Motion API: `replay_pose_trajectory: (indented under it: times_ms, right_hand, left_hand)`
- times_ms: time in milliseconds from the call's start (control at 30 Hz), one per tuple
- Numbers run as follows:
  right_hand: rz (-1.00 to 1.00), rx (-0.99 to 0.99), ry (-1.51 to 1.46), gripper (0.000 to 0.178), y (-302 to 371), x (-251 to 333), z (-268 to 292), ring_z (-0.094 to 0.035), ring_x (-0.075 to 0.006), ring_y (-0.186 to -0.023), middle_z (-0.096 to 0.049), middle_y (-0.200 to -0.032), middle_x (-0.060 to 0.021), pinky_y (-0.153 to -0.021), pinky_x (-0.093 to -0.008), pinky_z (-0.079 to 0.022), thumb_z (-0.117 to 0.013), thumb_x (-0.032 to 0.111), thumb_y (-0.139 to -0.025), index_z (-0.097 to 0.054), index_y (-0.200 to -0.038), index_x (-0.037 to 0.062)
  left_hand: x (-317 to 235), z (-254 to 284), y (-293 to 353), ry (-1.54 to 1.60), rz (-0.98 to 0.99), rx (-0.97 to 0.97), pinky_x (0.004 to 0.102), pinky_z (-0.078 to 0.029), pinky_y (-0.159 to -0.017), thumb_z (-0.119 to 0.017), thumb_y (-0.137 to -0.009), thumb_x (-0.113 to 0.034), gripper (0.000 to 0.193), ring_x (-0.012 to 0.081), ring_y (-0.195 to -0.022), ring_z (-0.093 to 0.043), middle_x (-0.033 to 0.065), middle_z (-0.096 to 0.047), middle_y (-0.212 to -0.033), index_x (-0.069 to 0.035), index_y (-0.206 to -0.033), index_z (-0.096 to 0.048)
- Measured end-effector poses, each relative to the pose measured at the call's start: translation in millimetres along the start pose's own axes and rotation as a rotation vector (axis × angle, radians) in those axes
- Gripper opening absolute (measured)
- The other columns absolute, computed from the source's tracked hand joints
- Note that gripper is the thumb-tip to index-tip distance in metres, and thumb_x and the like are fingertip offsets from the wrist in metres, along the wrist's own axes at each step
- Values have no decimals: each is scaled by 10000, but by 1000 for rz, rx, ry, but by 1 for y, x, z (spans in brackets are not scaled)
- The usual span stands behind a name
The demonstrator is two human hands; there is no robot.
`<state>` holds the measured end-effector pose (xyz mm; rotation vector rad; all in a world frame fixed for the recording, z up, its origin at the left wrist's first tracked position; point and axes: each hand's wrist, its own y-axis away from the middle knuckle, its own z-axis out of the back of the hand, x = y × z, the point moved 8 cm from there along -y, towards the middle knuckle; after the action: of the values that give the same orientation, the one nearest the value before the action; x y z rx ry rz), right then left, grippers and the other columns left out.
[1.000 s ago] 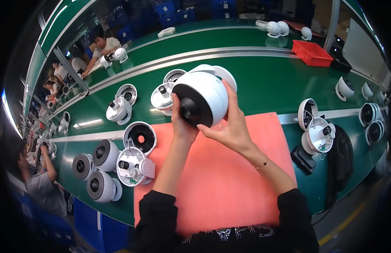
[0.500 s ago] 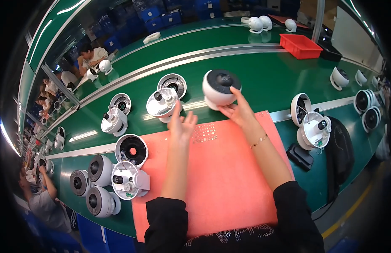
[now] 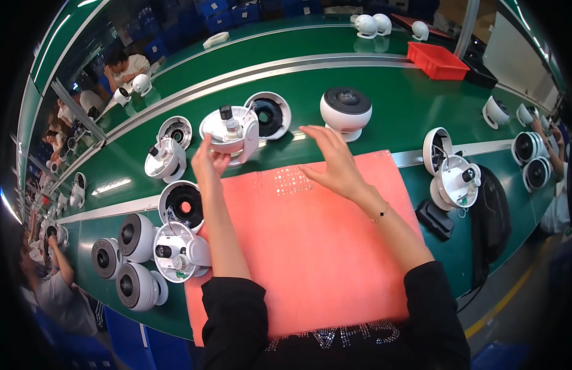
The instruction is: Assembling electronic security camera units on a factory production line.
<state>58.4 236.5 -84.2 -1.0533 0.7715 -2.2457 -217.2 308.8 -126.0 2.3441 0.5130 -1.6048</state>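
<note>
My left hand (image 3: 209, 165) is closed on the lower edge of an opened white ball-shaped device (image 3: 249, 134); a black lens-like barrel stands up from its inner plate. The device's dark-lined cover (image 3: 277, 127) leans behind it. My right hand (image 3: 338, 165) holds nothing, its fingers spread above the far part of the pink mat (image 3: 310, 259). Beyond that hand, a closed white ball-shaped device (image 3: 346, 128) with a dark face stands on its foot on the green bench. Rows of small shiny screws (image 3: 292, 180) lie on the mat between my hands.
More opened devices stand left (image 3: 165, 161), near left (image 3: 181, 253) and right (image 3: 461, 182). Several closed grey-faced units (image 3: 138, 237) cluster near left. A black case (image 3: 435, 219) and black bag (image 3: 495, 209) lie right. A red bin (image 3: 437, 61) stands far right. Other people sit along the bench.
My right hand has let go of the closed device, which now stands on the bench, and drawn back toward me. My left hand has moved left and taken hold of the opened device.
</note>
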Motion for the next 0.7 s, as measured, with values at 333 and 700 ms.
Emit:
replay_pose_trajectory:
  times_ms: [333,700]
  right_hand:
    - [465,-176,618,328,64,61,41,-313,-289,-1096,-522,-1200,20,-923,-470,-362,-651,-11,-593,-590,-845,190]
    - [483,-130,432,287,95,98,101,-409,-327,-996,-598,-1052,-59,-864,-478,-408,-625,-3,-607,-431,-785,110]
  left_hand:
    - [-64,-35,75,-297,-15,189,272,-519,-558,-559,-779,-416,464,166,-622,-632,55,-630,-824,-104,-1117,-497]
    - [-39,-61,83,-214,111,439,267,-493,-666,-499,-831,-311,357,146,-849,-605,64,-620,-936,-33,-1038,-586]
